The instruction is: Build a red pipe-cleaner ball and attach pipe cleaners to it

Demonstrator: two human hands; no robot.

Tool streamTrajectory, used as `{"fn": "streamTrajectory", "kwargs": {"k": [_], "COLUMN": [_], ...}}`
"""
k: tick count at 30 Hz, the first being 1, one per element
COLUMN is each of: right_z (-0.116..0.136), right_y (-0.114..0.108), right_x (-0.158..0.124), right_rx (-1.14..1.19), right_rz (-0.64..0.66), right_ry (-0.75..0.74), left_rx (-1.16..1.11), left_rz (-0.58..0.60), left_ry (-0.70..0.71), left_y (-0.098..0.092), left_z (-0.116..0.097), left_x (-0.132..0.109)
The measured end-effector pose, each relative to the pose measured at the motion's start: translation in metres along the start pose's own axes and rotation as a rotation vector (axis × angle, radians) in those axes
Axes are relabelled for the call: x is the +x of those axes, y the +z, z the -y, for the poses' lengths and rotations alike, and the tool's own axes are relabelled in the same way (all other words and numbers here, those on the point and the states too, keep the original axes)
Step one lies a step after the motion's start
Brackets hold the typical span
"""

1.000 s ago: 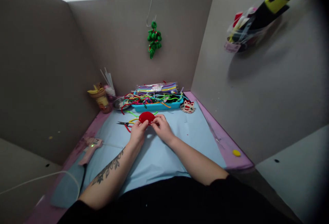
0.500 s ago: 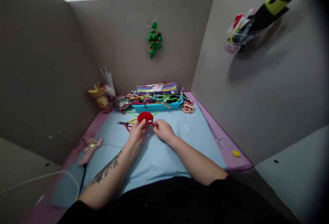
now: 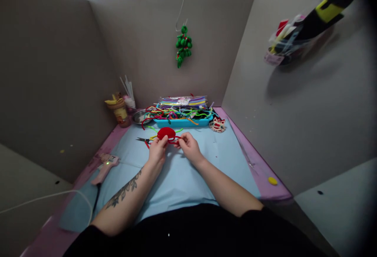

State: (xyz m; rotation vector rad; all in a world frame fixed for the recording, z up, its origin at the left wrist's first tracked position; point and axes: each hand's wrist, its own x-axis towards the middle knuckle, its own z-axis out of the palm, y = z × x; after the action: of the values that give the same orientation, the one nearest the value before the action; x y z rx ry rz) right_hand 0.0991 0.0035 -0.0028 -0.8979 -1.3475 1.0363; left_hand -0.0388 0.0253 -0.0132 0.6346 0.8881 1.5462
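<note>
A round red fuzzy piece (image 3: 166, 133), seemingly of coiled pipe cleaner, is pinched at its lower edge by my left hand (image 3: 158, 147). From its right side runs a loop of red pipe cleaner (image 3: 174, 143), and my right hand (image 3: 188, 145) is closed on that strand. Both hands are held above the light blue mat (image 3: 188, 178). Just left of my left hand lie scissors (image 3: 143, 140) with yellow handles and dark blades, partly hidden. A light green pipe cleaner (image 3: 178, 130) lies behind the red piece.
At the back stands a blue tray (image 3: 184, 123) heaped with coloured pipe cleaners. A pink glue gun (image 3: 104, 167) lies left, its light green. A lion-like face ornament (image 3: 217, 125), metal dish (image 3: 141, 118) and yellow disc (image 3: 272, 180) are around. Grey panels (image 3: 165, 52) enclose three sides.
The view has shifted slightly, so the surroundings sit further right. My right hand has turned a little, and the red strand between my hands now shows as a wider loop.
</note>
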Motion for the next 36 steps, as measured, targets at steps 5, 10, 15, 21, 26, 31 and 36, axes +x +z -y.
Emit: {"fn": "streamTrajectory", "kwargs": {"k": [5, 10, 15, 21, 26, 31, 36], "right_z": [0.001, 0.001, -0.003, 0.001, -0.002, -0.005, -0.005], "right_y": [-0.006, -0.003, -0.001, 0.0, 0.0, 0.004, 0.007], "right_x": [-0.004, -0.004, 0.001, 0.006, 0.009, 0.01, 0.008], "right_rx": [-0.517, -0.534, -0.179, 0.084, 0.164, 0.265, 0.275], "right_rz": [0.034, 0.058, -0.009, -0.003, -0.058, -0.084, -0.088], "right_ry": [-0.307, -0.333, -0.157, -0.032, -0.012, 0.058, 0.097], "left_rx": [0.048, 0.046, -0.028, -0.061, -0.071, -0.102, -0.089], "left_rz": [-0.031, -0.02, 0.077, 0.111, 0.15, 0.174, 0.19], "left_ry": [0.051, 0.028, -0.135, -0.244, -0.291, -0.301, -0.253], "left_y": [0.001, 0.0, 0.003, 0.003, 0.003, 0.007, 0.01], "left_z": [0.001, 0.001, -0.003, -0.005, -0.007, -0.009, -0.009], "left_x": [-0.001, -0.001, -0.004, -0.004, -0.003, -0.008, -0.012]}}
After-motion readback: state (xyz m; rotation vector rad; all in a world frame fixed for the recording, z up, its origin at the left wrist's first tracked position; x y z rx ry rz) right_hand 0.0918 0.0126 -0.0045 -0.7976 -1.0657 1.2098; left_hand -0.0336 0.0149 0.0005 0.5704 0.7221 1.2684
